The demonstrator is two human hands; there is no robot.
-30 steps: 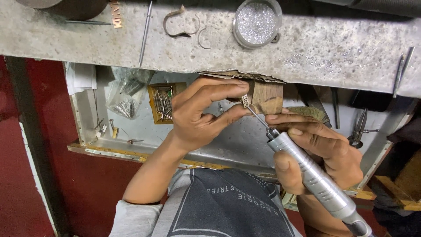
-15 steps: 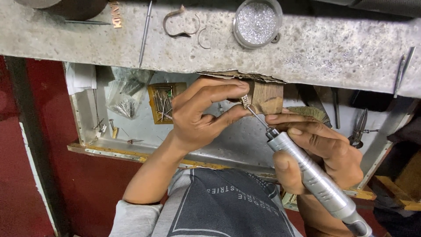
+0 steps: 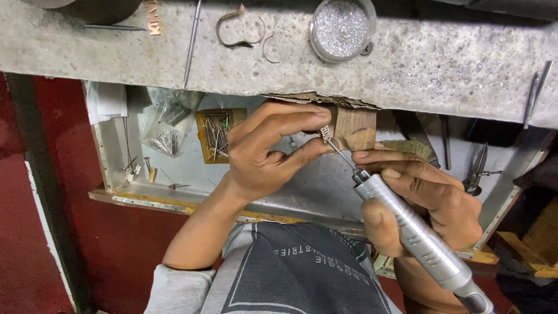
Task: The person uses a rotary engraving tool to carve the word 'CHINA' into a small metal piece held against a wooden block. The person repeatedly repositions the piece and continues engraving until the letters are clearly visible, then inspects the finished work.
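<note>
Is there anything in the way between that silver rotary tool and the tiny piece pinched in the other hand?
Nothing visible. The silver rotary tool in the right hand runs its thin bit straight to the small metal piece pinched by the left hand against the wooden peg.

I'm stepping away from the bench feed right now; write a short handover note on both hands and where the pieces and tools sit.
Left hand: pinches a small metal piece against the wooden bench peg.
Right hand: grips the silver rotary handpiece, its thin bit touching the piece.
Around: dish of glittering grains and bent wire pieces on the benchtop; box of bits and pliers in the tray below.
Done: piece seated, bit on it. Left: how far the working has gone is too small to tell; check the piece.
</note>
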